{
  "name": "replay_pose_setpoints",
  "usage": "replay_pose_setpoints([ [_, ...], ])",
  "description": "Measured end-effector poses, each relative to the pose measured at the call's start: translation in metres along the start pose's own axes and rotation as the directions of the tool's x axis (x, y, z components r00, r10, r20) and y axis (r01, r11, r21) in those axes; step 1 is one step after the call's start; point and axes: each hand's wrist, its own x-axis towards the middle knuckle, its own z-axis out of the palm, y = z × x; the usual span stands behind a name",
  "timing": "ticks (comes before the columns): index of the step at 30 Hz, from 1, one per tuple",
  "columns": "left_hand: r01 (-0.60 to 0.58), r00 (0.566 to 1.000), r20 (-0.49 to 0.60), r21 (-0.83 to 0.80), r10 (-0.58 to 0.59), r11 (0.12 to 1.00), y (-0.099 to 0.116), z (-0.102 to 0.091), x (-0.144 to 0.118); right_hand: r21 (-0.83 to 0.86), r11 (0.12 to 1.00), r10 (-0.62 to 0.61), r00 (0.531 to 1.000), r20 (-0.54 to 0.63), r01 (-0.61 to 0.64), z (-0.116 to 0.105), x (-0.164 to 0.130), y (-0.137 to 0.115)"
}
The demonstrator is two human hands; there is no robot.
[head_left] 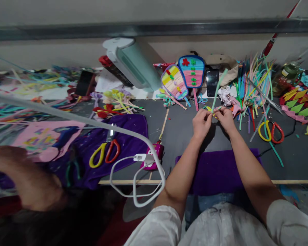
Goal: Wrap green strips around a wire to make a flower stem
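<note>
My left hand (202, 124) is closed in a pinch, with a light green pipe cleaner (219, 89) rising from its fingertips and leaning right. My right hand (226, 119) meets it fingertip to fingertip, also pinched. Small yellow pieces (215, 115) show between the two hands; the fingers cover most of them, so I cannot make out their shape. Beneath my forearms a purple cloth (220, 171) lies along the table's front edge. Just beyond my hands stand two fan-shaped pipe-cleaner crafts, one blue-edged (199, 73) and one purple-edged (173, 83).
Yellow-and-red-handled scissors (271, 131) lie right, near bundled pipe cleaners (256, 85). A phone (212, 83) stands behind my hands. Left are a white cable (136, 131), a pink power adapter (155, 157), other scissors (105, 152), a pale green lamp-like device (138, 65) and another person's arm (28, 177).
</note>
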Motion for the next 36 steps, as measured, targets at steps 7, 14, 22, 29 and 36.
replay_pose_setpoints([
  [7,0.193,0.98,0.091,-0.199,-0.178,0.961,-0.003,-0.001,0.005,-0.111,0.986,-0.117,0.99,0.075,0.125,-0.005,-0.001,-0.006],
  [14,0.621,0.783,0.45,-0.528,-0.429,0.579,-0.008,-0.01,0.01,0.0,0.99,-0.139,0.972,0.191,0.141,-0.006,-0.004,-0.016],
  [22,0.813,0.583,0.717,-0.517,-0.383,0.268,-0.005,-0.016,0.012,0.126,0.989,-0.11,0.954,0.279,0.078,-0.005,-0.008,-0.025],
  [29,0.632,0.774,0.418,-0.553,-0.476,0.543,-0.004,-0.008,0.01,0.004,0.995,-0.1,0.988,0.122,0.1,-0.001,-0.006,-0.017],
  [36,0.181,0.983,0.035,-0.225,-0.178,0.957,0.004,-0.001,0.004,-0.128,0.986,-0.102,0.994,0.033,0.105,-0.004,-0.004,-0.014],
])
